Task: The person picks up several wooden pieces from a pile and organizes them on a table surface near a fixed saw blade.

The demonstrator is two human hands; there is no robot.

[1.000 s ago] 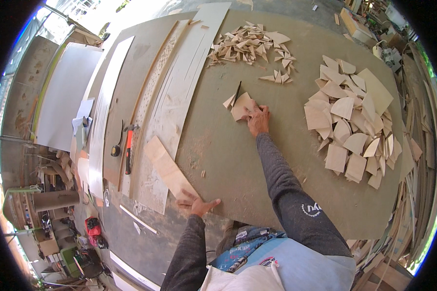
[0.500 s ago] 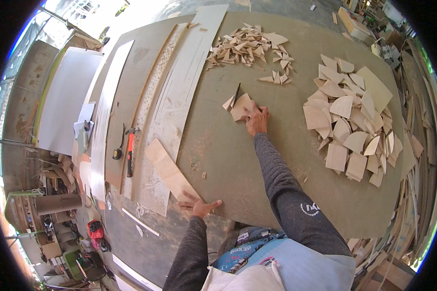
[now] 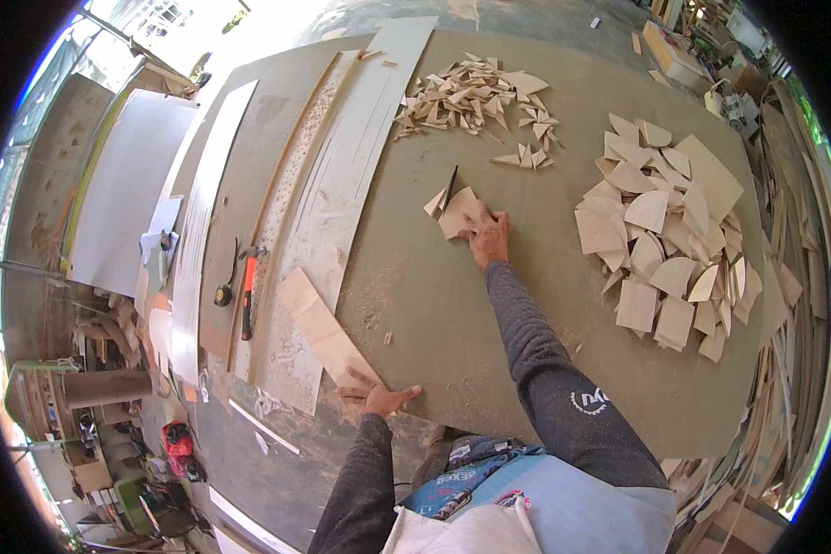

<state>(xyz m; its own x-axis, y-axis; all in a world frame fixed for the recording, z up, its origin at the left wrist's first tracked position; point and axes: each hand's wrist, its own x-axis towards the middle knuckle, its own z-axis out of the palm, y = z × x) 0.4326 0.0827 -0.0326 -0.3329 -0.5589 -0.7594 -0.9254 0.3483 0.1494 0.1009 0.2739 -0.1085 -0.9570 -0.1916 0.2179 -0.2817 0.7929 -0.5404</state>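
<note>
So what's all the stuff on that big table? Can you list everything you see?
table: one, grey-green, fills the middle of the view
wood pieces under the right hand: a few, pale tan, mid-table
big pile of cut wood pieces: many, pale tan, right side
heap of small wood offcuts: many, pale tan, far side
wooden board: one, light brown, near edge by the left hand
long panels: several, whitish, along the left
hammer: one, red handle, left among the panels
left hand: flat at the board's near end
right hand: pressing on the tan pieces
</note>
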